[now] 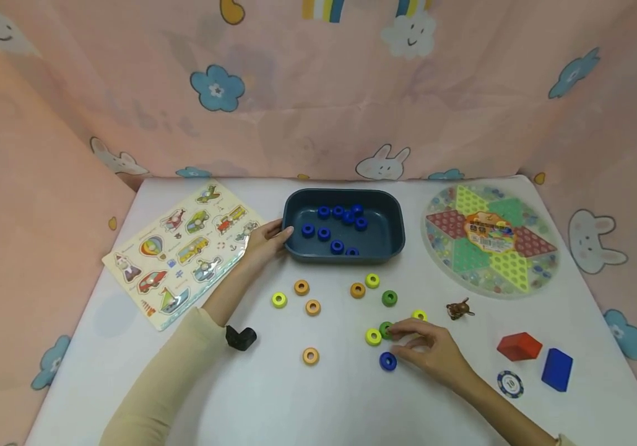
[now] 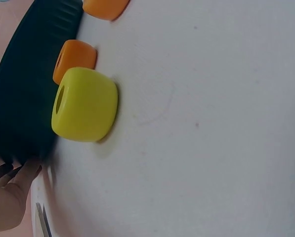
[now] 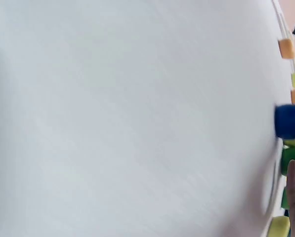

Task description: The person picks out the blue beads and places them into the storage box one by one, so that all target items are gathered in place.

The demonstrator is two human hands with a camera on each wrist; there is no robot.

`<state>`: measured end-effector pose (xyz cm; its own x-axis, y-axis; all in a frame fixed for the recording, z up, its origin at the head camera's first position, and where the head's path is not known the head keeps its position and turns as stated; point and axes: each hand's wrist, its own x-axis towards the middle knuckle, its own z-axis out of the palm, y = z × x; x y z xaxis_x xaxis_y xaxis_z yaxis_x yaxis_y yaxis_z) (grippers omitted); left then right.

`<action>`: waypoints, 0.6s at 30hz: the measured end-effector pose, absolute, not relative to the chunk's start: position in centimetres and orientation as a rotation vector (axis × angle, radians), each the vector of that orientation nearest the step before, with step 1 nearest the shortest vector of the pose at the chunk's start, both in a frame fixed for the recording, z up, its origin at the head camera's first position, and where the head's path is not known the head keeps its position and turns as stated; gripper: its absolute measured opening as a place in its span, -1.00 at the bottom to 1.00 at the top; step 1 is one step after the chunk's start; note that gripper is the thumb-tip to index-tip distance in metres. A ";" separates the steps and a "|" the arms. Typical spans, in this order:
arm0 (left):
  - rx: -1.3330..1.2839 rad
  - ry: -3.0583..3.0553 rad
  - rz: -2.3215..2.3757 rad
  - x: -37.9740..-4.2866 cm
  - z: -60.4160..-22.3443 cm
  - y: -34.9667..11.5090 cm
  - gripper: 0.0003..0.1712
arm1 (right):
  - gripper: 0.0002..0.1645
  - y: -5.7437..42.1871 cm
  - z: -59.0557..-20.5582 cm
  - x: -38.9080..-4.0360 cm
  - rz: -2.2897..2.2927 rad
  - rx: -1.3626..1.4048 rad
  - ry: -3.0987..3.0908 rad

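At the left end of the dark blue plastic tray, my left hand grips the rim, its fingertips partly hidden by the wall. Several blue rings lie inside the tray. My right hand hovers low over the table, thumb and index finger apart with nothing between them. Its index fingertip is by a green ring; whether it touches cannot be told. Just left of its thumb lies a blue ring. A yellow ring sits beside the green one, and another yellow ring is partly covered by the hand.
Orange rings and more yellow and green ones lie scattered before the tray. A picture puzzle board is at left, a round Chinese checkers set at right. Near the right edge are a red block, blue block, chip and brown figurine.
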<state>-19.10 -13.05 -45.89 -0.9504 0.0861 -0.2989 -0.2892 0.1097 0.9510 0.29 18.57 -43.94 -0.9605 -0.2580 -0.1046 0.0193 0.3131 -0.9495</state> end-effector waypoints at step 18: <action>-0.212 2.116 1.889 -18.9 -45.8 -13.0 -0.35 | -0.55 18.4 -45.4 2.2 -1.513 -0.459 2.484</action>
